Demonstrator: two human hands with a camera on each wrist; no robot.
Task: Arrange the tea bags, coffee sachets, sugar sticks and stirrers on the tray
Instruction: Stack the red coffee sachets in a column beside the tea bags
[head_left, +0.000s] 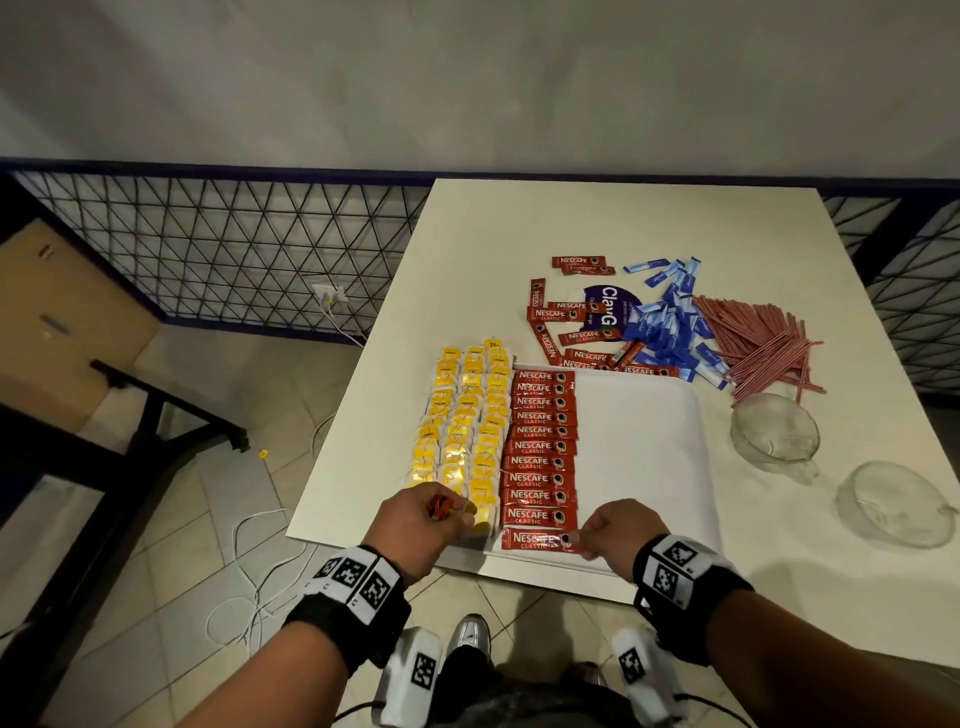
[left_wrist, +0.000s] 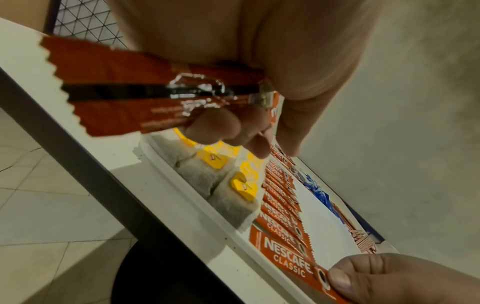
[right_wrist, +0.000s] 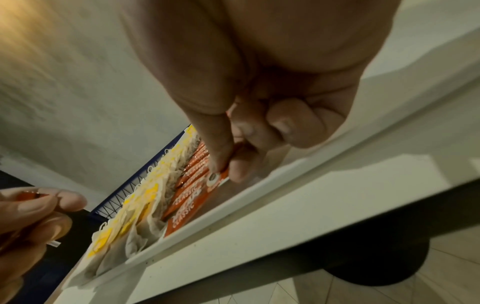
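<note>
**Inspector:** Head view: right hand (head_left: 609, 526), thumb and forefinger pinching the cup-printed end of the nearest red foil coffee sachet (head_left: 537, 539), which lies flat at the near end of the red column. Left hand (head_left: 418, 519), fingers curled round a spare red sachet (left_wrist: 145, 88), hanging over the nearest yellow-tagged paper tea bags (head_left: 462, 431).

**Assessor:** Risks?

**Inspector:** The nearest sachet sits just beside the near rim of the white rectangular tray (head_left: 644, 457). In my judgement a pull toward the body would drag it over that rim. A sideways nudge would skew the overlapped column above it. The left knuckles could snag a tea-bag string and lift a neighbour out of line.

**Assessor:** Room?

**Inspector:** The tray's right half is bare, giving free travel that way. The tray's near edge lies close to the edge of the white table (head_left: 571, 218), and the left rows run close to the left edge, so little margin on either. Beyond the tray lie loose red sachets, blue paper sugar sticks (head_left: 667, 322) and red striped stirrers (head_left: 753, 345). Two clear glass bowls (head_left: 774, 428) stand right of the tray, apart from it.
</note>
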